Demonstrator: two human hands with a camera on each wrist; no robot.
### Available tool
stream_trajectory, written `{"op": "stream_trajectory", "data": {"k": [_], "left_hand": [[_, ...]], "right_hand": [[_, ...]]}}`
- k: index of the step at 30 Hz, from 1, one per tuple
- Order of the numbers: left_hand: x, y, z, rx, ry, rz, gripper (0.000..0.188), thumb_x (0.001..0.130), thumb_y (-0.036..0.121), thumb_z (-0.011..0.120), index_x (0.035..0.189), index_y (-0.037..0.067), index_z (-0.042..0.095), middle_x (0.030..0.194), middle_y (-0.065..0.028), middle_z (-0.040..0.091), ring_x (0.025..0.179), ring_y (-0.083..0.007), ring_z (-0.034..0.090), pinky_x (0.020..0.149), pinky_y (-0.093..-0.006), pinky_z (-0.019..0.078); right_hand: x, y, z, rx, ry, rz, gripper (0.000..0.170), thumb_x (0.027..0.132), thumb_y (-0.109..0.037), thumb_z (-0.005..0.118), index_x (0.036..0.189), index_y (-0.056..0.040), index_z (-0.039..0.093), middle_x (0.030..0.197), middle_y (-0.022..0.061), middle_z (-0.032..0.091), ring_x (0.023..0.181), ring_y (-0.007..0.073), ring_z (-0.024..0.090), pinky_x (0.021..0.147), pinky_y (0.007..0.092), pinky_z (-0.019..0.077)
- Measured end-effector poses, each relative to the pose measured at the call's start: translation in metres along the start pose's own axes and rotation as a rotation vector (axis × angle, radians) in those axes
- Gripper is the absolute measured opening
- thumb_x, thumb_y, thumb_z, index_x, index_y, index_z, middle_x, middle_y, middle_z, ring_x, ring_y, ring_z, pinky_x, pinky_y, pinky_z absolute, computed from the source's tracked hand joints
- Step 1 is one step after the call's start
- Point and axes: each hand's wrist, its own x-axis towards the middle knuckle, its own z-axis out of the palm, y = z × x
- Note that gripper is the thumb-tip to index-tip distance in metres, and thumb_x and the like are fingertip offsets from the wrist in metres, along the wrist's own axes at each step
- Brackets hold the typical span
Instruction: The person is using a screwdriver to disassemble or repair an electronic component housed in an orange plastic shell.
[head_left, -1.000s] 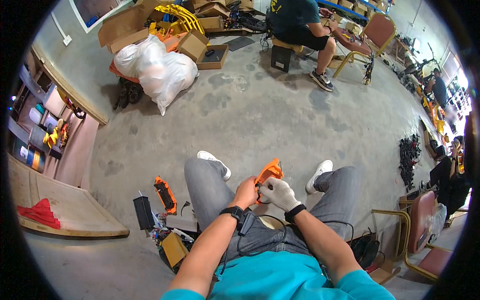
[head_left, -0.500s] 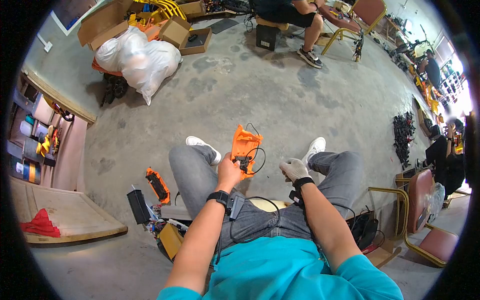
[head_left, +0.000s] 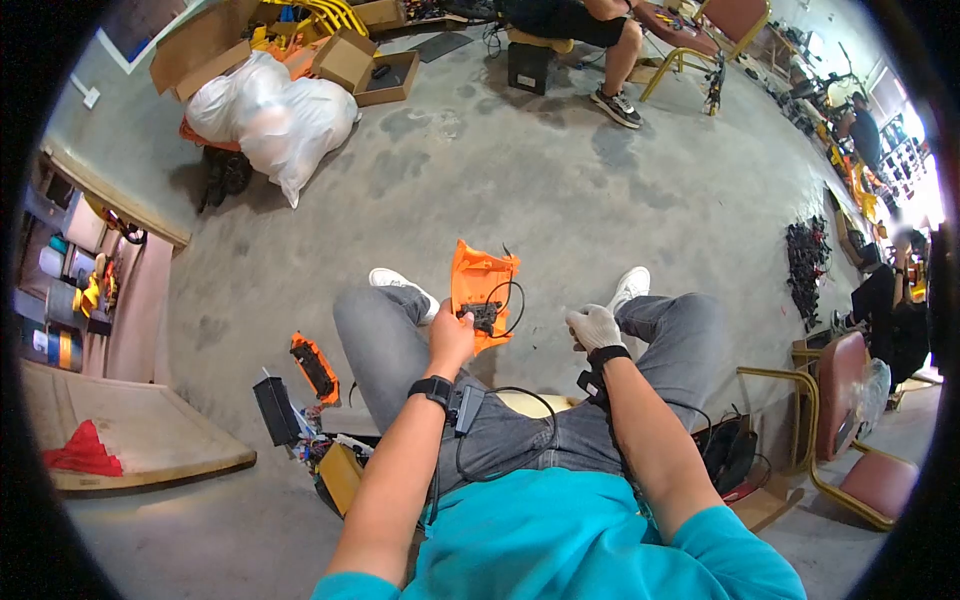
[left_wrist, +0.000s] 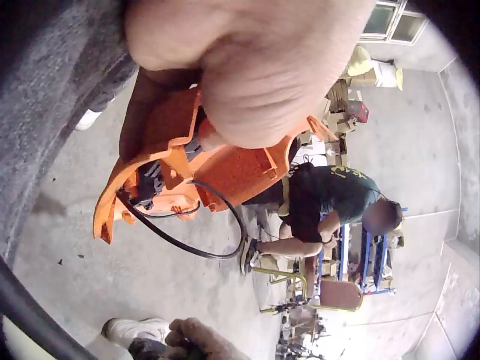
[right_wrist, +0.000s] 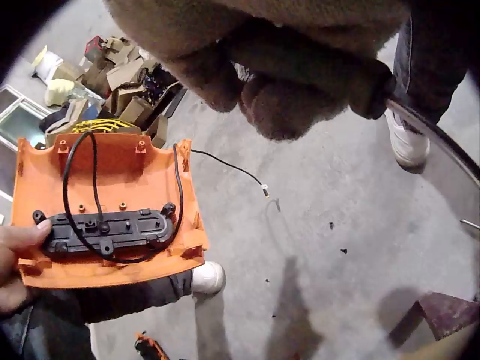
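Observation:
My bare left hand (head_left: 452,340) holds an orange plastic cover (head_left: 483,268), its hollow inner side facing up between my knees. A long black module (right_wrist: 135,231) sits across the inside of the cover, with the left thumb on its end. From this module a thin black cable (right_wrist: 66,187) loops over the cover, and its small plug hangs past the edge. My right hand (head_left: 595,328), in a pale knitted glove, is apart from the cover, above the right knee. In the right wrist view it grips a dark-handled screwdriver (right_wrist: 427,133) with a metal shaft.
Left of my leg, another orange part (head_left: 315,368) with a black insert lies by a black box (head_left: 275,408) and loose parts. A white bag (head_left: 290,125) and cartons stand farther off. A chair (head_left: 845,400) is at right; a seated person (head_left: 620,60) is ahead.
The right hand has left the cover and moved right, toward the right knee. The left hand has shifted left with the cover, whose inside now shows. The head view has shifted slightly.

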Motion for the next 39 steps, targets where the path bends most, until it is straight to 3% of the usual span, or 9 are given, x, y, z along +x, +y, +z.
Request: {"op": "stream_trajectory", "data": {"k": [5,11,13,22,24,27,32,34,39], "left_hand": [[0.004,-0.005,0.003,-0.099,-0.003,0.032,0.028,0.089,0.009,0.066,0.115,-0.001,0.060,0.104,-0.0216,0.070,0.097,-0.0396,0.066,0.085,-0.0437,0.0509],[0.007,-0.004,0.008,-0.618,-0.150,-0.078,0.031,0.095,0.001,0.059,0.126,-0.003,0.057,0.117,-0.0070,0.066,0.102,-0.0167,0.062,0.092,-0.0307,0.0479],[0.007,-0.002,0.008,-0.670,-0.197,-0.040,0.032,0.095,0.001,0.059,0.127,-0.003,0.057,0.118,-0.0067,0.066,0.103,-0.0167,0.061,0.093,-0.0309,0.0476],[0.002,0.006,0.009,-0.797,-0.295,-0.057,0.036,0.093,-0.005,0.057,0.129,-0.001,0.052,0.121,-0.0071,0.063,0.108,-0.0174,0.061,0.097,-0.0323,0.0482],[0.004,0.005,0.011,-0.931,-0.323,-0.019,0.038,0.094,-0.001,0.060,0.131,0.000,0.055,0.125,-0.0055,0.062,0.111,-0.0190,0.060,0.098,-0.0342,0.0472],[0.002,0.006,0.007,-1.034,-0.455,-0.017,0.041,0.093,0.004,0.064,0.133,0.002,0.053,0.128,-0.0042,0.061,0.113,-0.0189,0.060,0.098,-0.0351,0.0476],[-0.005,0.022,-0.018,-0.940,-0.703,-0.100,0.048,0.095,0.017,0.068,0.137,0.005,0.051,0.132,-0.0018,0.060,0.119,-0.0161,0.056,0.101,-0.0371,0.0439],[-0.005,0.019,-0.019,-0.948,-0.758,-0.174,0.052,0.095,0.025,0.068,0.140,0.007,0.048,0.136,-0.0028,0.057,0.122,-0.0181,0.054,0.103,-0.0407,0.0412],[0.013,0.006,-0.021,-1.041,-0.445,-0.273,0.062,0.093,0.033,0.070,0.143,0.005,0.044,0.140,-0.0083,0.053,0.126,-0.0244,0.051,0.104,-0.0423,0.0396]], "right_hand": [[-0.002,-0.004,-0.001,0.062,-0.032,-0.019,0.028,0.081,-0.023,0.062,0.090,0.0032,0.065,0.070,0.0065,0.061,0.058,0.0154,0.058,0.050,0.0313,0.0526],[-0.008,-0.013,0.009,0.319,-0.291,-0.075,0.039,0.085,-0.035,0.065,0.093,0.0030,0.068,0.077,0.0066,0.063,0.058,0.0137,0.057,0.049,0.0286,0.0496],[-0.027,-0.034,0.012,0.534,-0.341,-0.002,0.044,0.088,-0.042,0.065,0.092,0.0022,0.069,0.078,0.0067,0.063,0.058,0.0130,0.056,0.048,0.0267,0.0468],[-0.027,-0.027,0.023,0.604,-0.129,0.073,0.044,0.087,-0.041,0.070,0.093,0.0028,0.067,0.075,0.0063,0.059,0.056,0.0136,0.054,0.048,0.0294,0.0476],[-0.028,-0.030,0.023,0.606,-0.146,0.124,0.043,0.086,-0.040,0.072,0.095,0.0013,0.066,0.074,0.0048,0.058,0.056,0.0134,0.054,0.049,0.0301,0.0481],[-0.031,-0.034,0.024,0.796,-0.284,0.181,0.037,0.087,-0.037,0.074,0.112,-0.0126,0.062,0.081,0.0008,0.057,0.063,0.0117,0.053,0.052,0.0314,0.0479],[-0.015,-0.030,0.003,0.908,-0.275,0.150,0.022,0.091,-0.023,0.072,0.107,-0.0131,0.059,0.069,-0.0003,0.056,0.051,0.0112,0.056,0.047,0.0277,0.0507],[-0.008,-0.029,-0.011,0.862,-0.214,0.045,0.031,0.090,-0.027,0.071,0.114,-0.0103,0.062,0.087,0.0005,0.060,0.060,0.0116,0.057,0.055,0.0283,0.0513],[-0.005,-0.028,-0.028,0.872,-0.089,-0.128,0.028,0.092,-0.021,0.067,0.115,-0.0059,0.062,0.088,0.0018,0.061,0.058,0.0098,0.056,0.056,0.0245,0.0513]]}}
